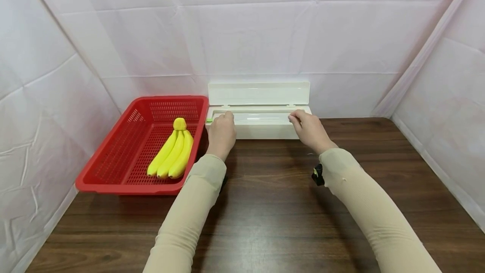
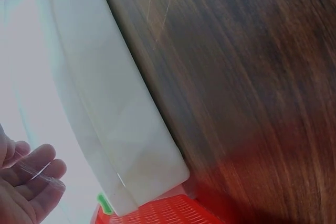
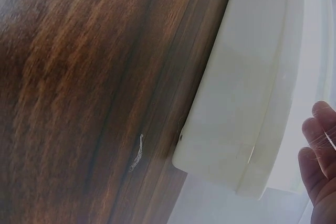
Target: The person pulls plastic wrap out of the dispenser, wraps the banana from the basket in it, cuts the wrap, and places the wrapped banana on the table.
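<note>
A long white cling film dispenser [image 1: 265, 132] stands against the back wall with its lid [image 1: 259, 93] raised. Over its left end, my left hand [image 1: 222, 133] pinches clear cling film [image 2: 41, 173], which lies thin and creased across the fingers in the left wrist view. My right hand [image 1: 310, 129], above the right end, pinches the film's other side between thumb and fingers; a glint of film shows at the fingertips in the right wrist view. Between the hands the film is hard to make out. A green slider [image 1: 209, 120] sits at the dispenser's left end.
Close to the dispenser's left side is a red plastic basket [image 1: 125, 188], holding a bunch of yellow bananas [image 1: 175, 151]. Brown wood-grain tabletop [image 1: 261, 214] lies under both forearms. White cloth walls [image 1: 250, 37] enclose the back and sides.
</note>
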{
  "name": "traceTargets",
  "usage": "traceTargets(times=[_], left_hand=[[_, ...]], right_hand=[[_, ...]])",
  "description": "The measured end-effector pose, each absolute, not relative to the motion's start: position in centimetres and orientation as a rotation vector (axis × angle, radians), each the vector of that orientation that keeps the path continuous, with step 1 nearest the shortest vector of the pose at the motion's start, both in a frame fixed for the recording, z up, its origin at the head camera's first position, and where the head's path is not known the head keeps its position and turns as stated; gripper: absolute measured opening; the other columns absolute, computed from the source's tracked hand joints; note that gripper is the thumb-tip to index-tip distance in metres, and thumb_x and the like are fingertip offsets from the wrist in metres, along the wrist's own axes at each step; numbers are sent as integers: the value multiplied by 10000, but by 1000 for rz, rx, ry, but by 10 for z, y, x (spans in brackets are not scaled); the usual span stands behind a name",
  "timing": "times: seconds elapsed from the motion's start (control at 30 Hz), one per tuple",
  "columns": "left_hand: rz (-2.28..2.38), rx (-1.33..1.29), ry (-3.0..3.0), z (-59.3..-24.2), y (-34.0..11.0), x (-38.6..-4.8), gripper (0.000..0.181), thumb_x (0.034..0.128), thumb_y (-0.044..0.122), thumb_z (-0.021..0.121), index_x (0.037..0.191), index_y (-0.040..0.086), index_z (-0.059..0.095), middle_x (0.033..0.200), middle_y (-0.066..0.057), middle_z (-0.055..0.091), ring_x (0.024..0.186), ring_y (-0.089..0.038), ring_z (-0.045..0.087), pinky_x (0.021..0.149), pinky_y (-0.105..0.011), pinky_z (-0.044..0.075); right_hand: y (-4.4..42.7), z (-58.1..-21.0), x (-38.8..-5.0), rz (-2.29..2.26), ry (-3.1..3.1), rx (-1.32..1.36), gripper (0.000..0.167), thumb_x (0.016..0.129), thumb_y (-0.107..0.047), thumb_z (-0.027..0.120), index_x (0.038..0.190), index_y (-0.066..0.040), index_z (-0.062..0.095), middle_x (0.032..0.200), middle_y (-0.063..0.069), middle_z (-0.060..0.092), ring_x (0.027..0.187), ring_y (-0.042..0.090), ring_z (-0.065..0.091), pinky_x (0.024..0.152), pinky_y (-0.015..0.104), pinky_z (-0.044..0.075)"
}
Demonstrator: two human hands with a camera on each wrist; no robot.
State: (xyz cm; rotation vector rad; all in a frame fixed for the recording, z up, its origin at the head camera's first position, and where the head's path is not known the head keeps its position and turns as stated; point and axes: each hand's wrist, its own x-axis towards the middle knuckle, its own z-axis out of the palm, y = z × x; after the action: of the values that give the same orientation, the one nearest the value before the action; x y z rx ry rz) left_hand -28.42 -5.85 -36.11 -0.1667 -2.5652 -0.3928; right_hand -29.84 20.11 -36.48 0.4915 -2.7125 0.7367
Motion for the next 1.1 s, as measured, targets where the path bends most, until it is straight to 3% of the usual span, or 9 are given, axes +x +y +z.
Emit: traceTargets(times=[0.73, 1.1], left_hand=[[-343, -172, -2690, -349, -57, -278, 48, 896, 52, 545, 921, 29, 579, 840, -163, 664, 762, -318, 651, 657, -499, 521], [-379, -143, -2753, -348, -57, -278, 64, 918, 78, 539, 959, 40, 570, 869, -164, 661, 785, -312, 648, 760, -534, 505]], right_hand=[[201, -363, -292, 823, -2698, 467, 328, 1016, -285, 403, 1125, -44, 597, 1038, 149, 669, 822, 263, 584, 759, 435, 453], [201, -366, -295, 878, -2714, 450, 352, 1013, -311, 404, 1137, -46, 598, 1086, 157, 676, 928, 307, 630, 791, 452, 472]])
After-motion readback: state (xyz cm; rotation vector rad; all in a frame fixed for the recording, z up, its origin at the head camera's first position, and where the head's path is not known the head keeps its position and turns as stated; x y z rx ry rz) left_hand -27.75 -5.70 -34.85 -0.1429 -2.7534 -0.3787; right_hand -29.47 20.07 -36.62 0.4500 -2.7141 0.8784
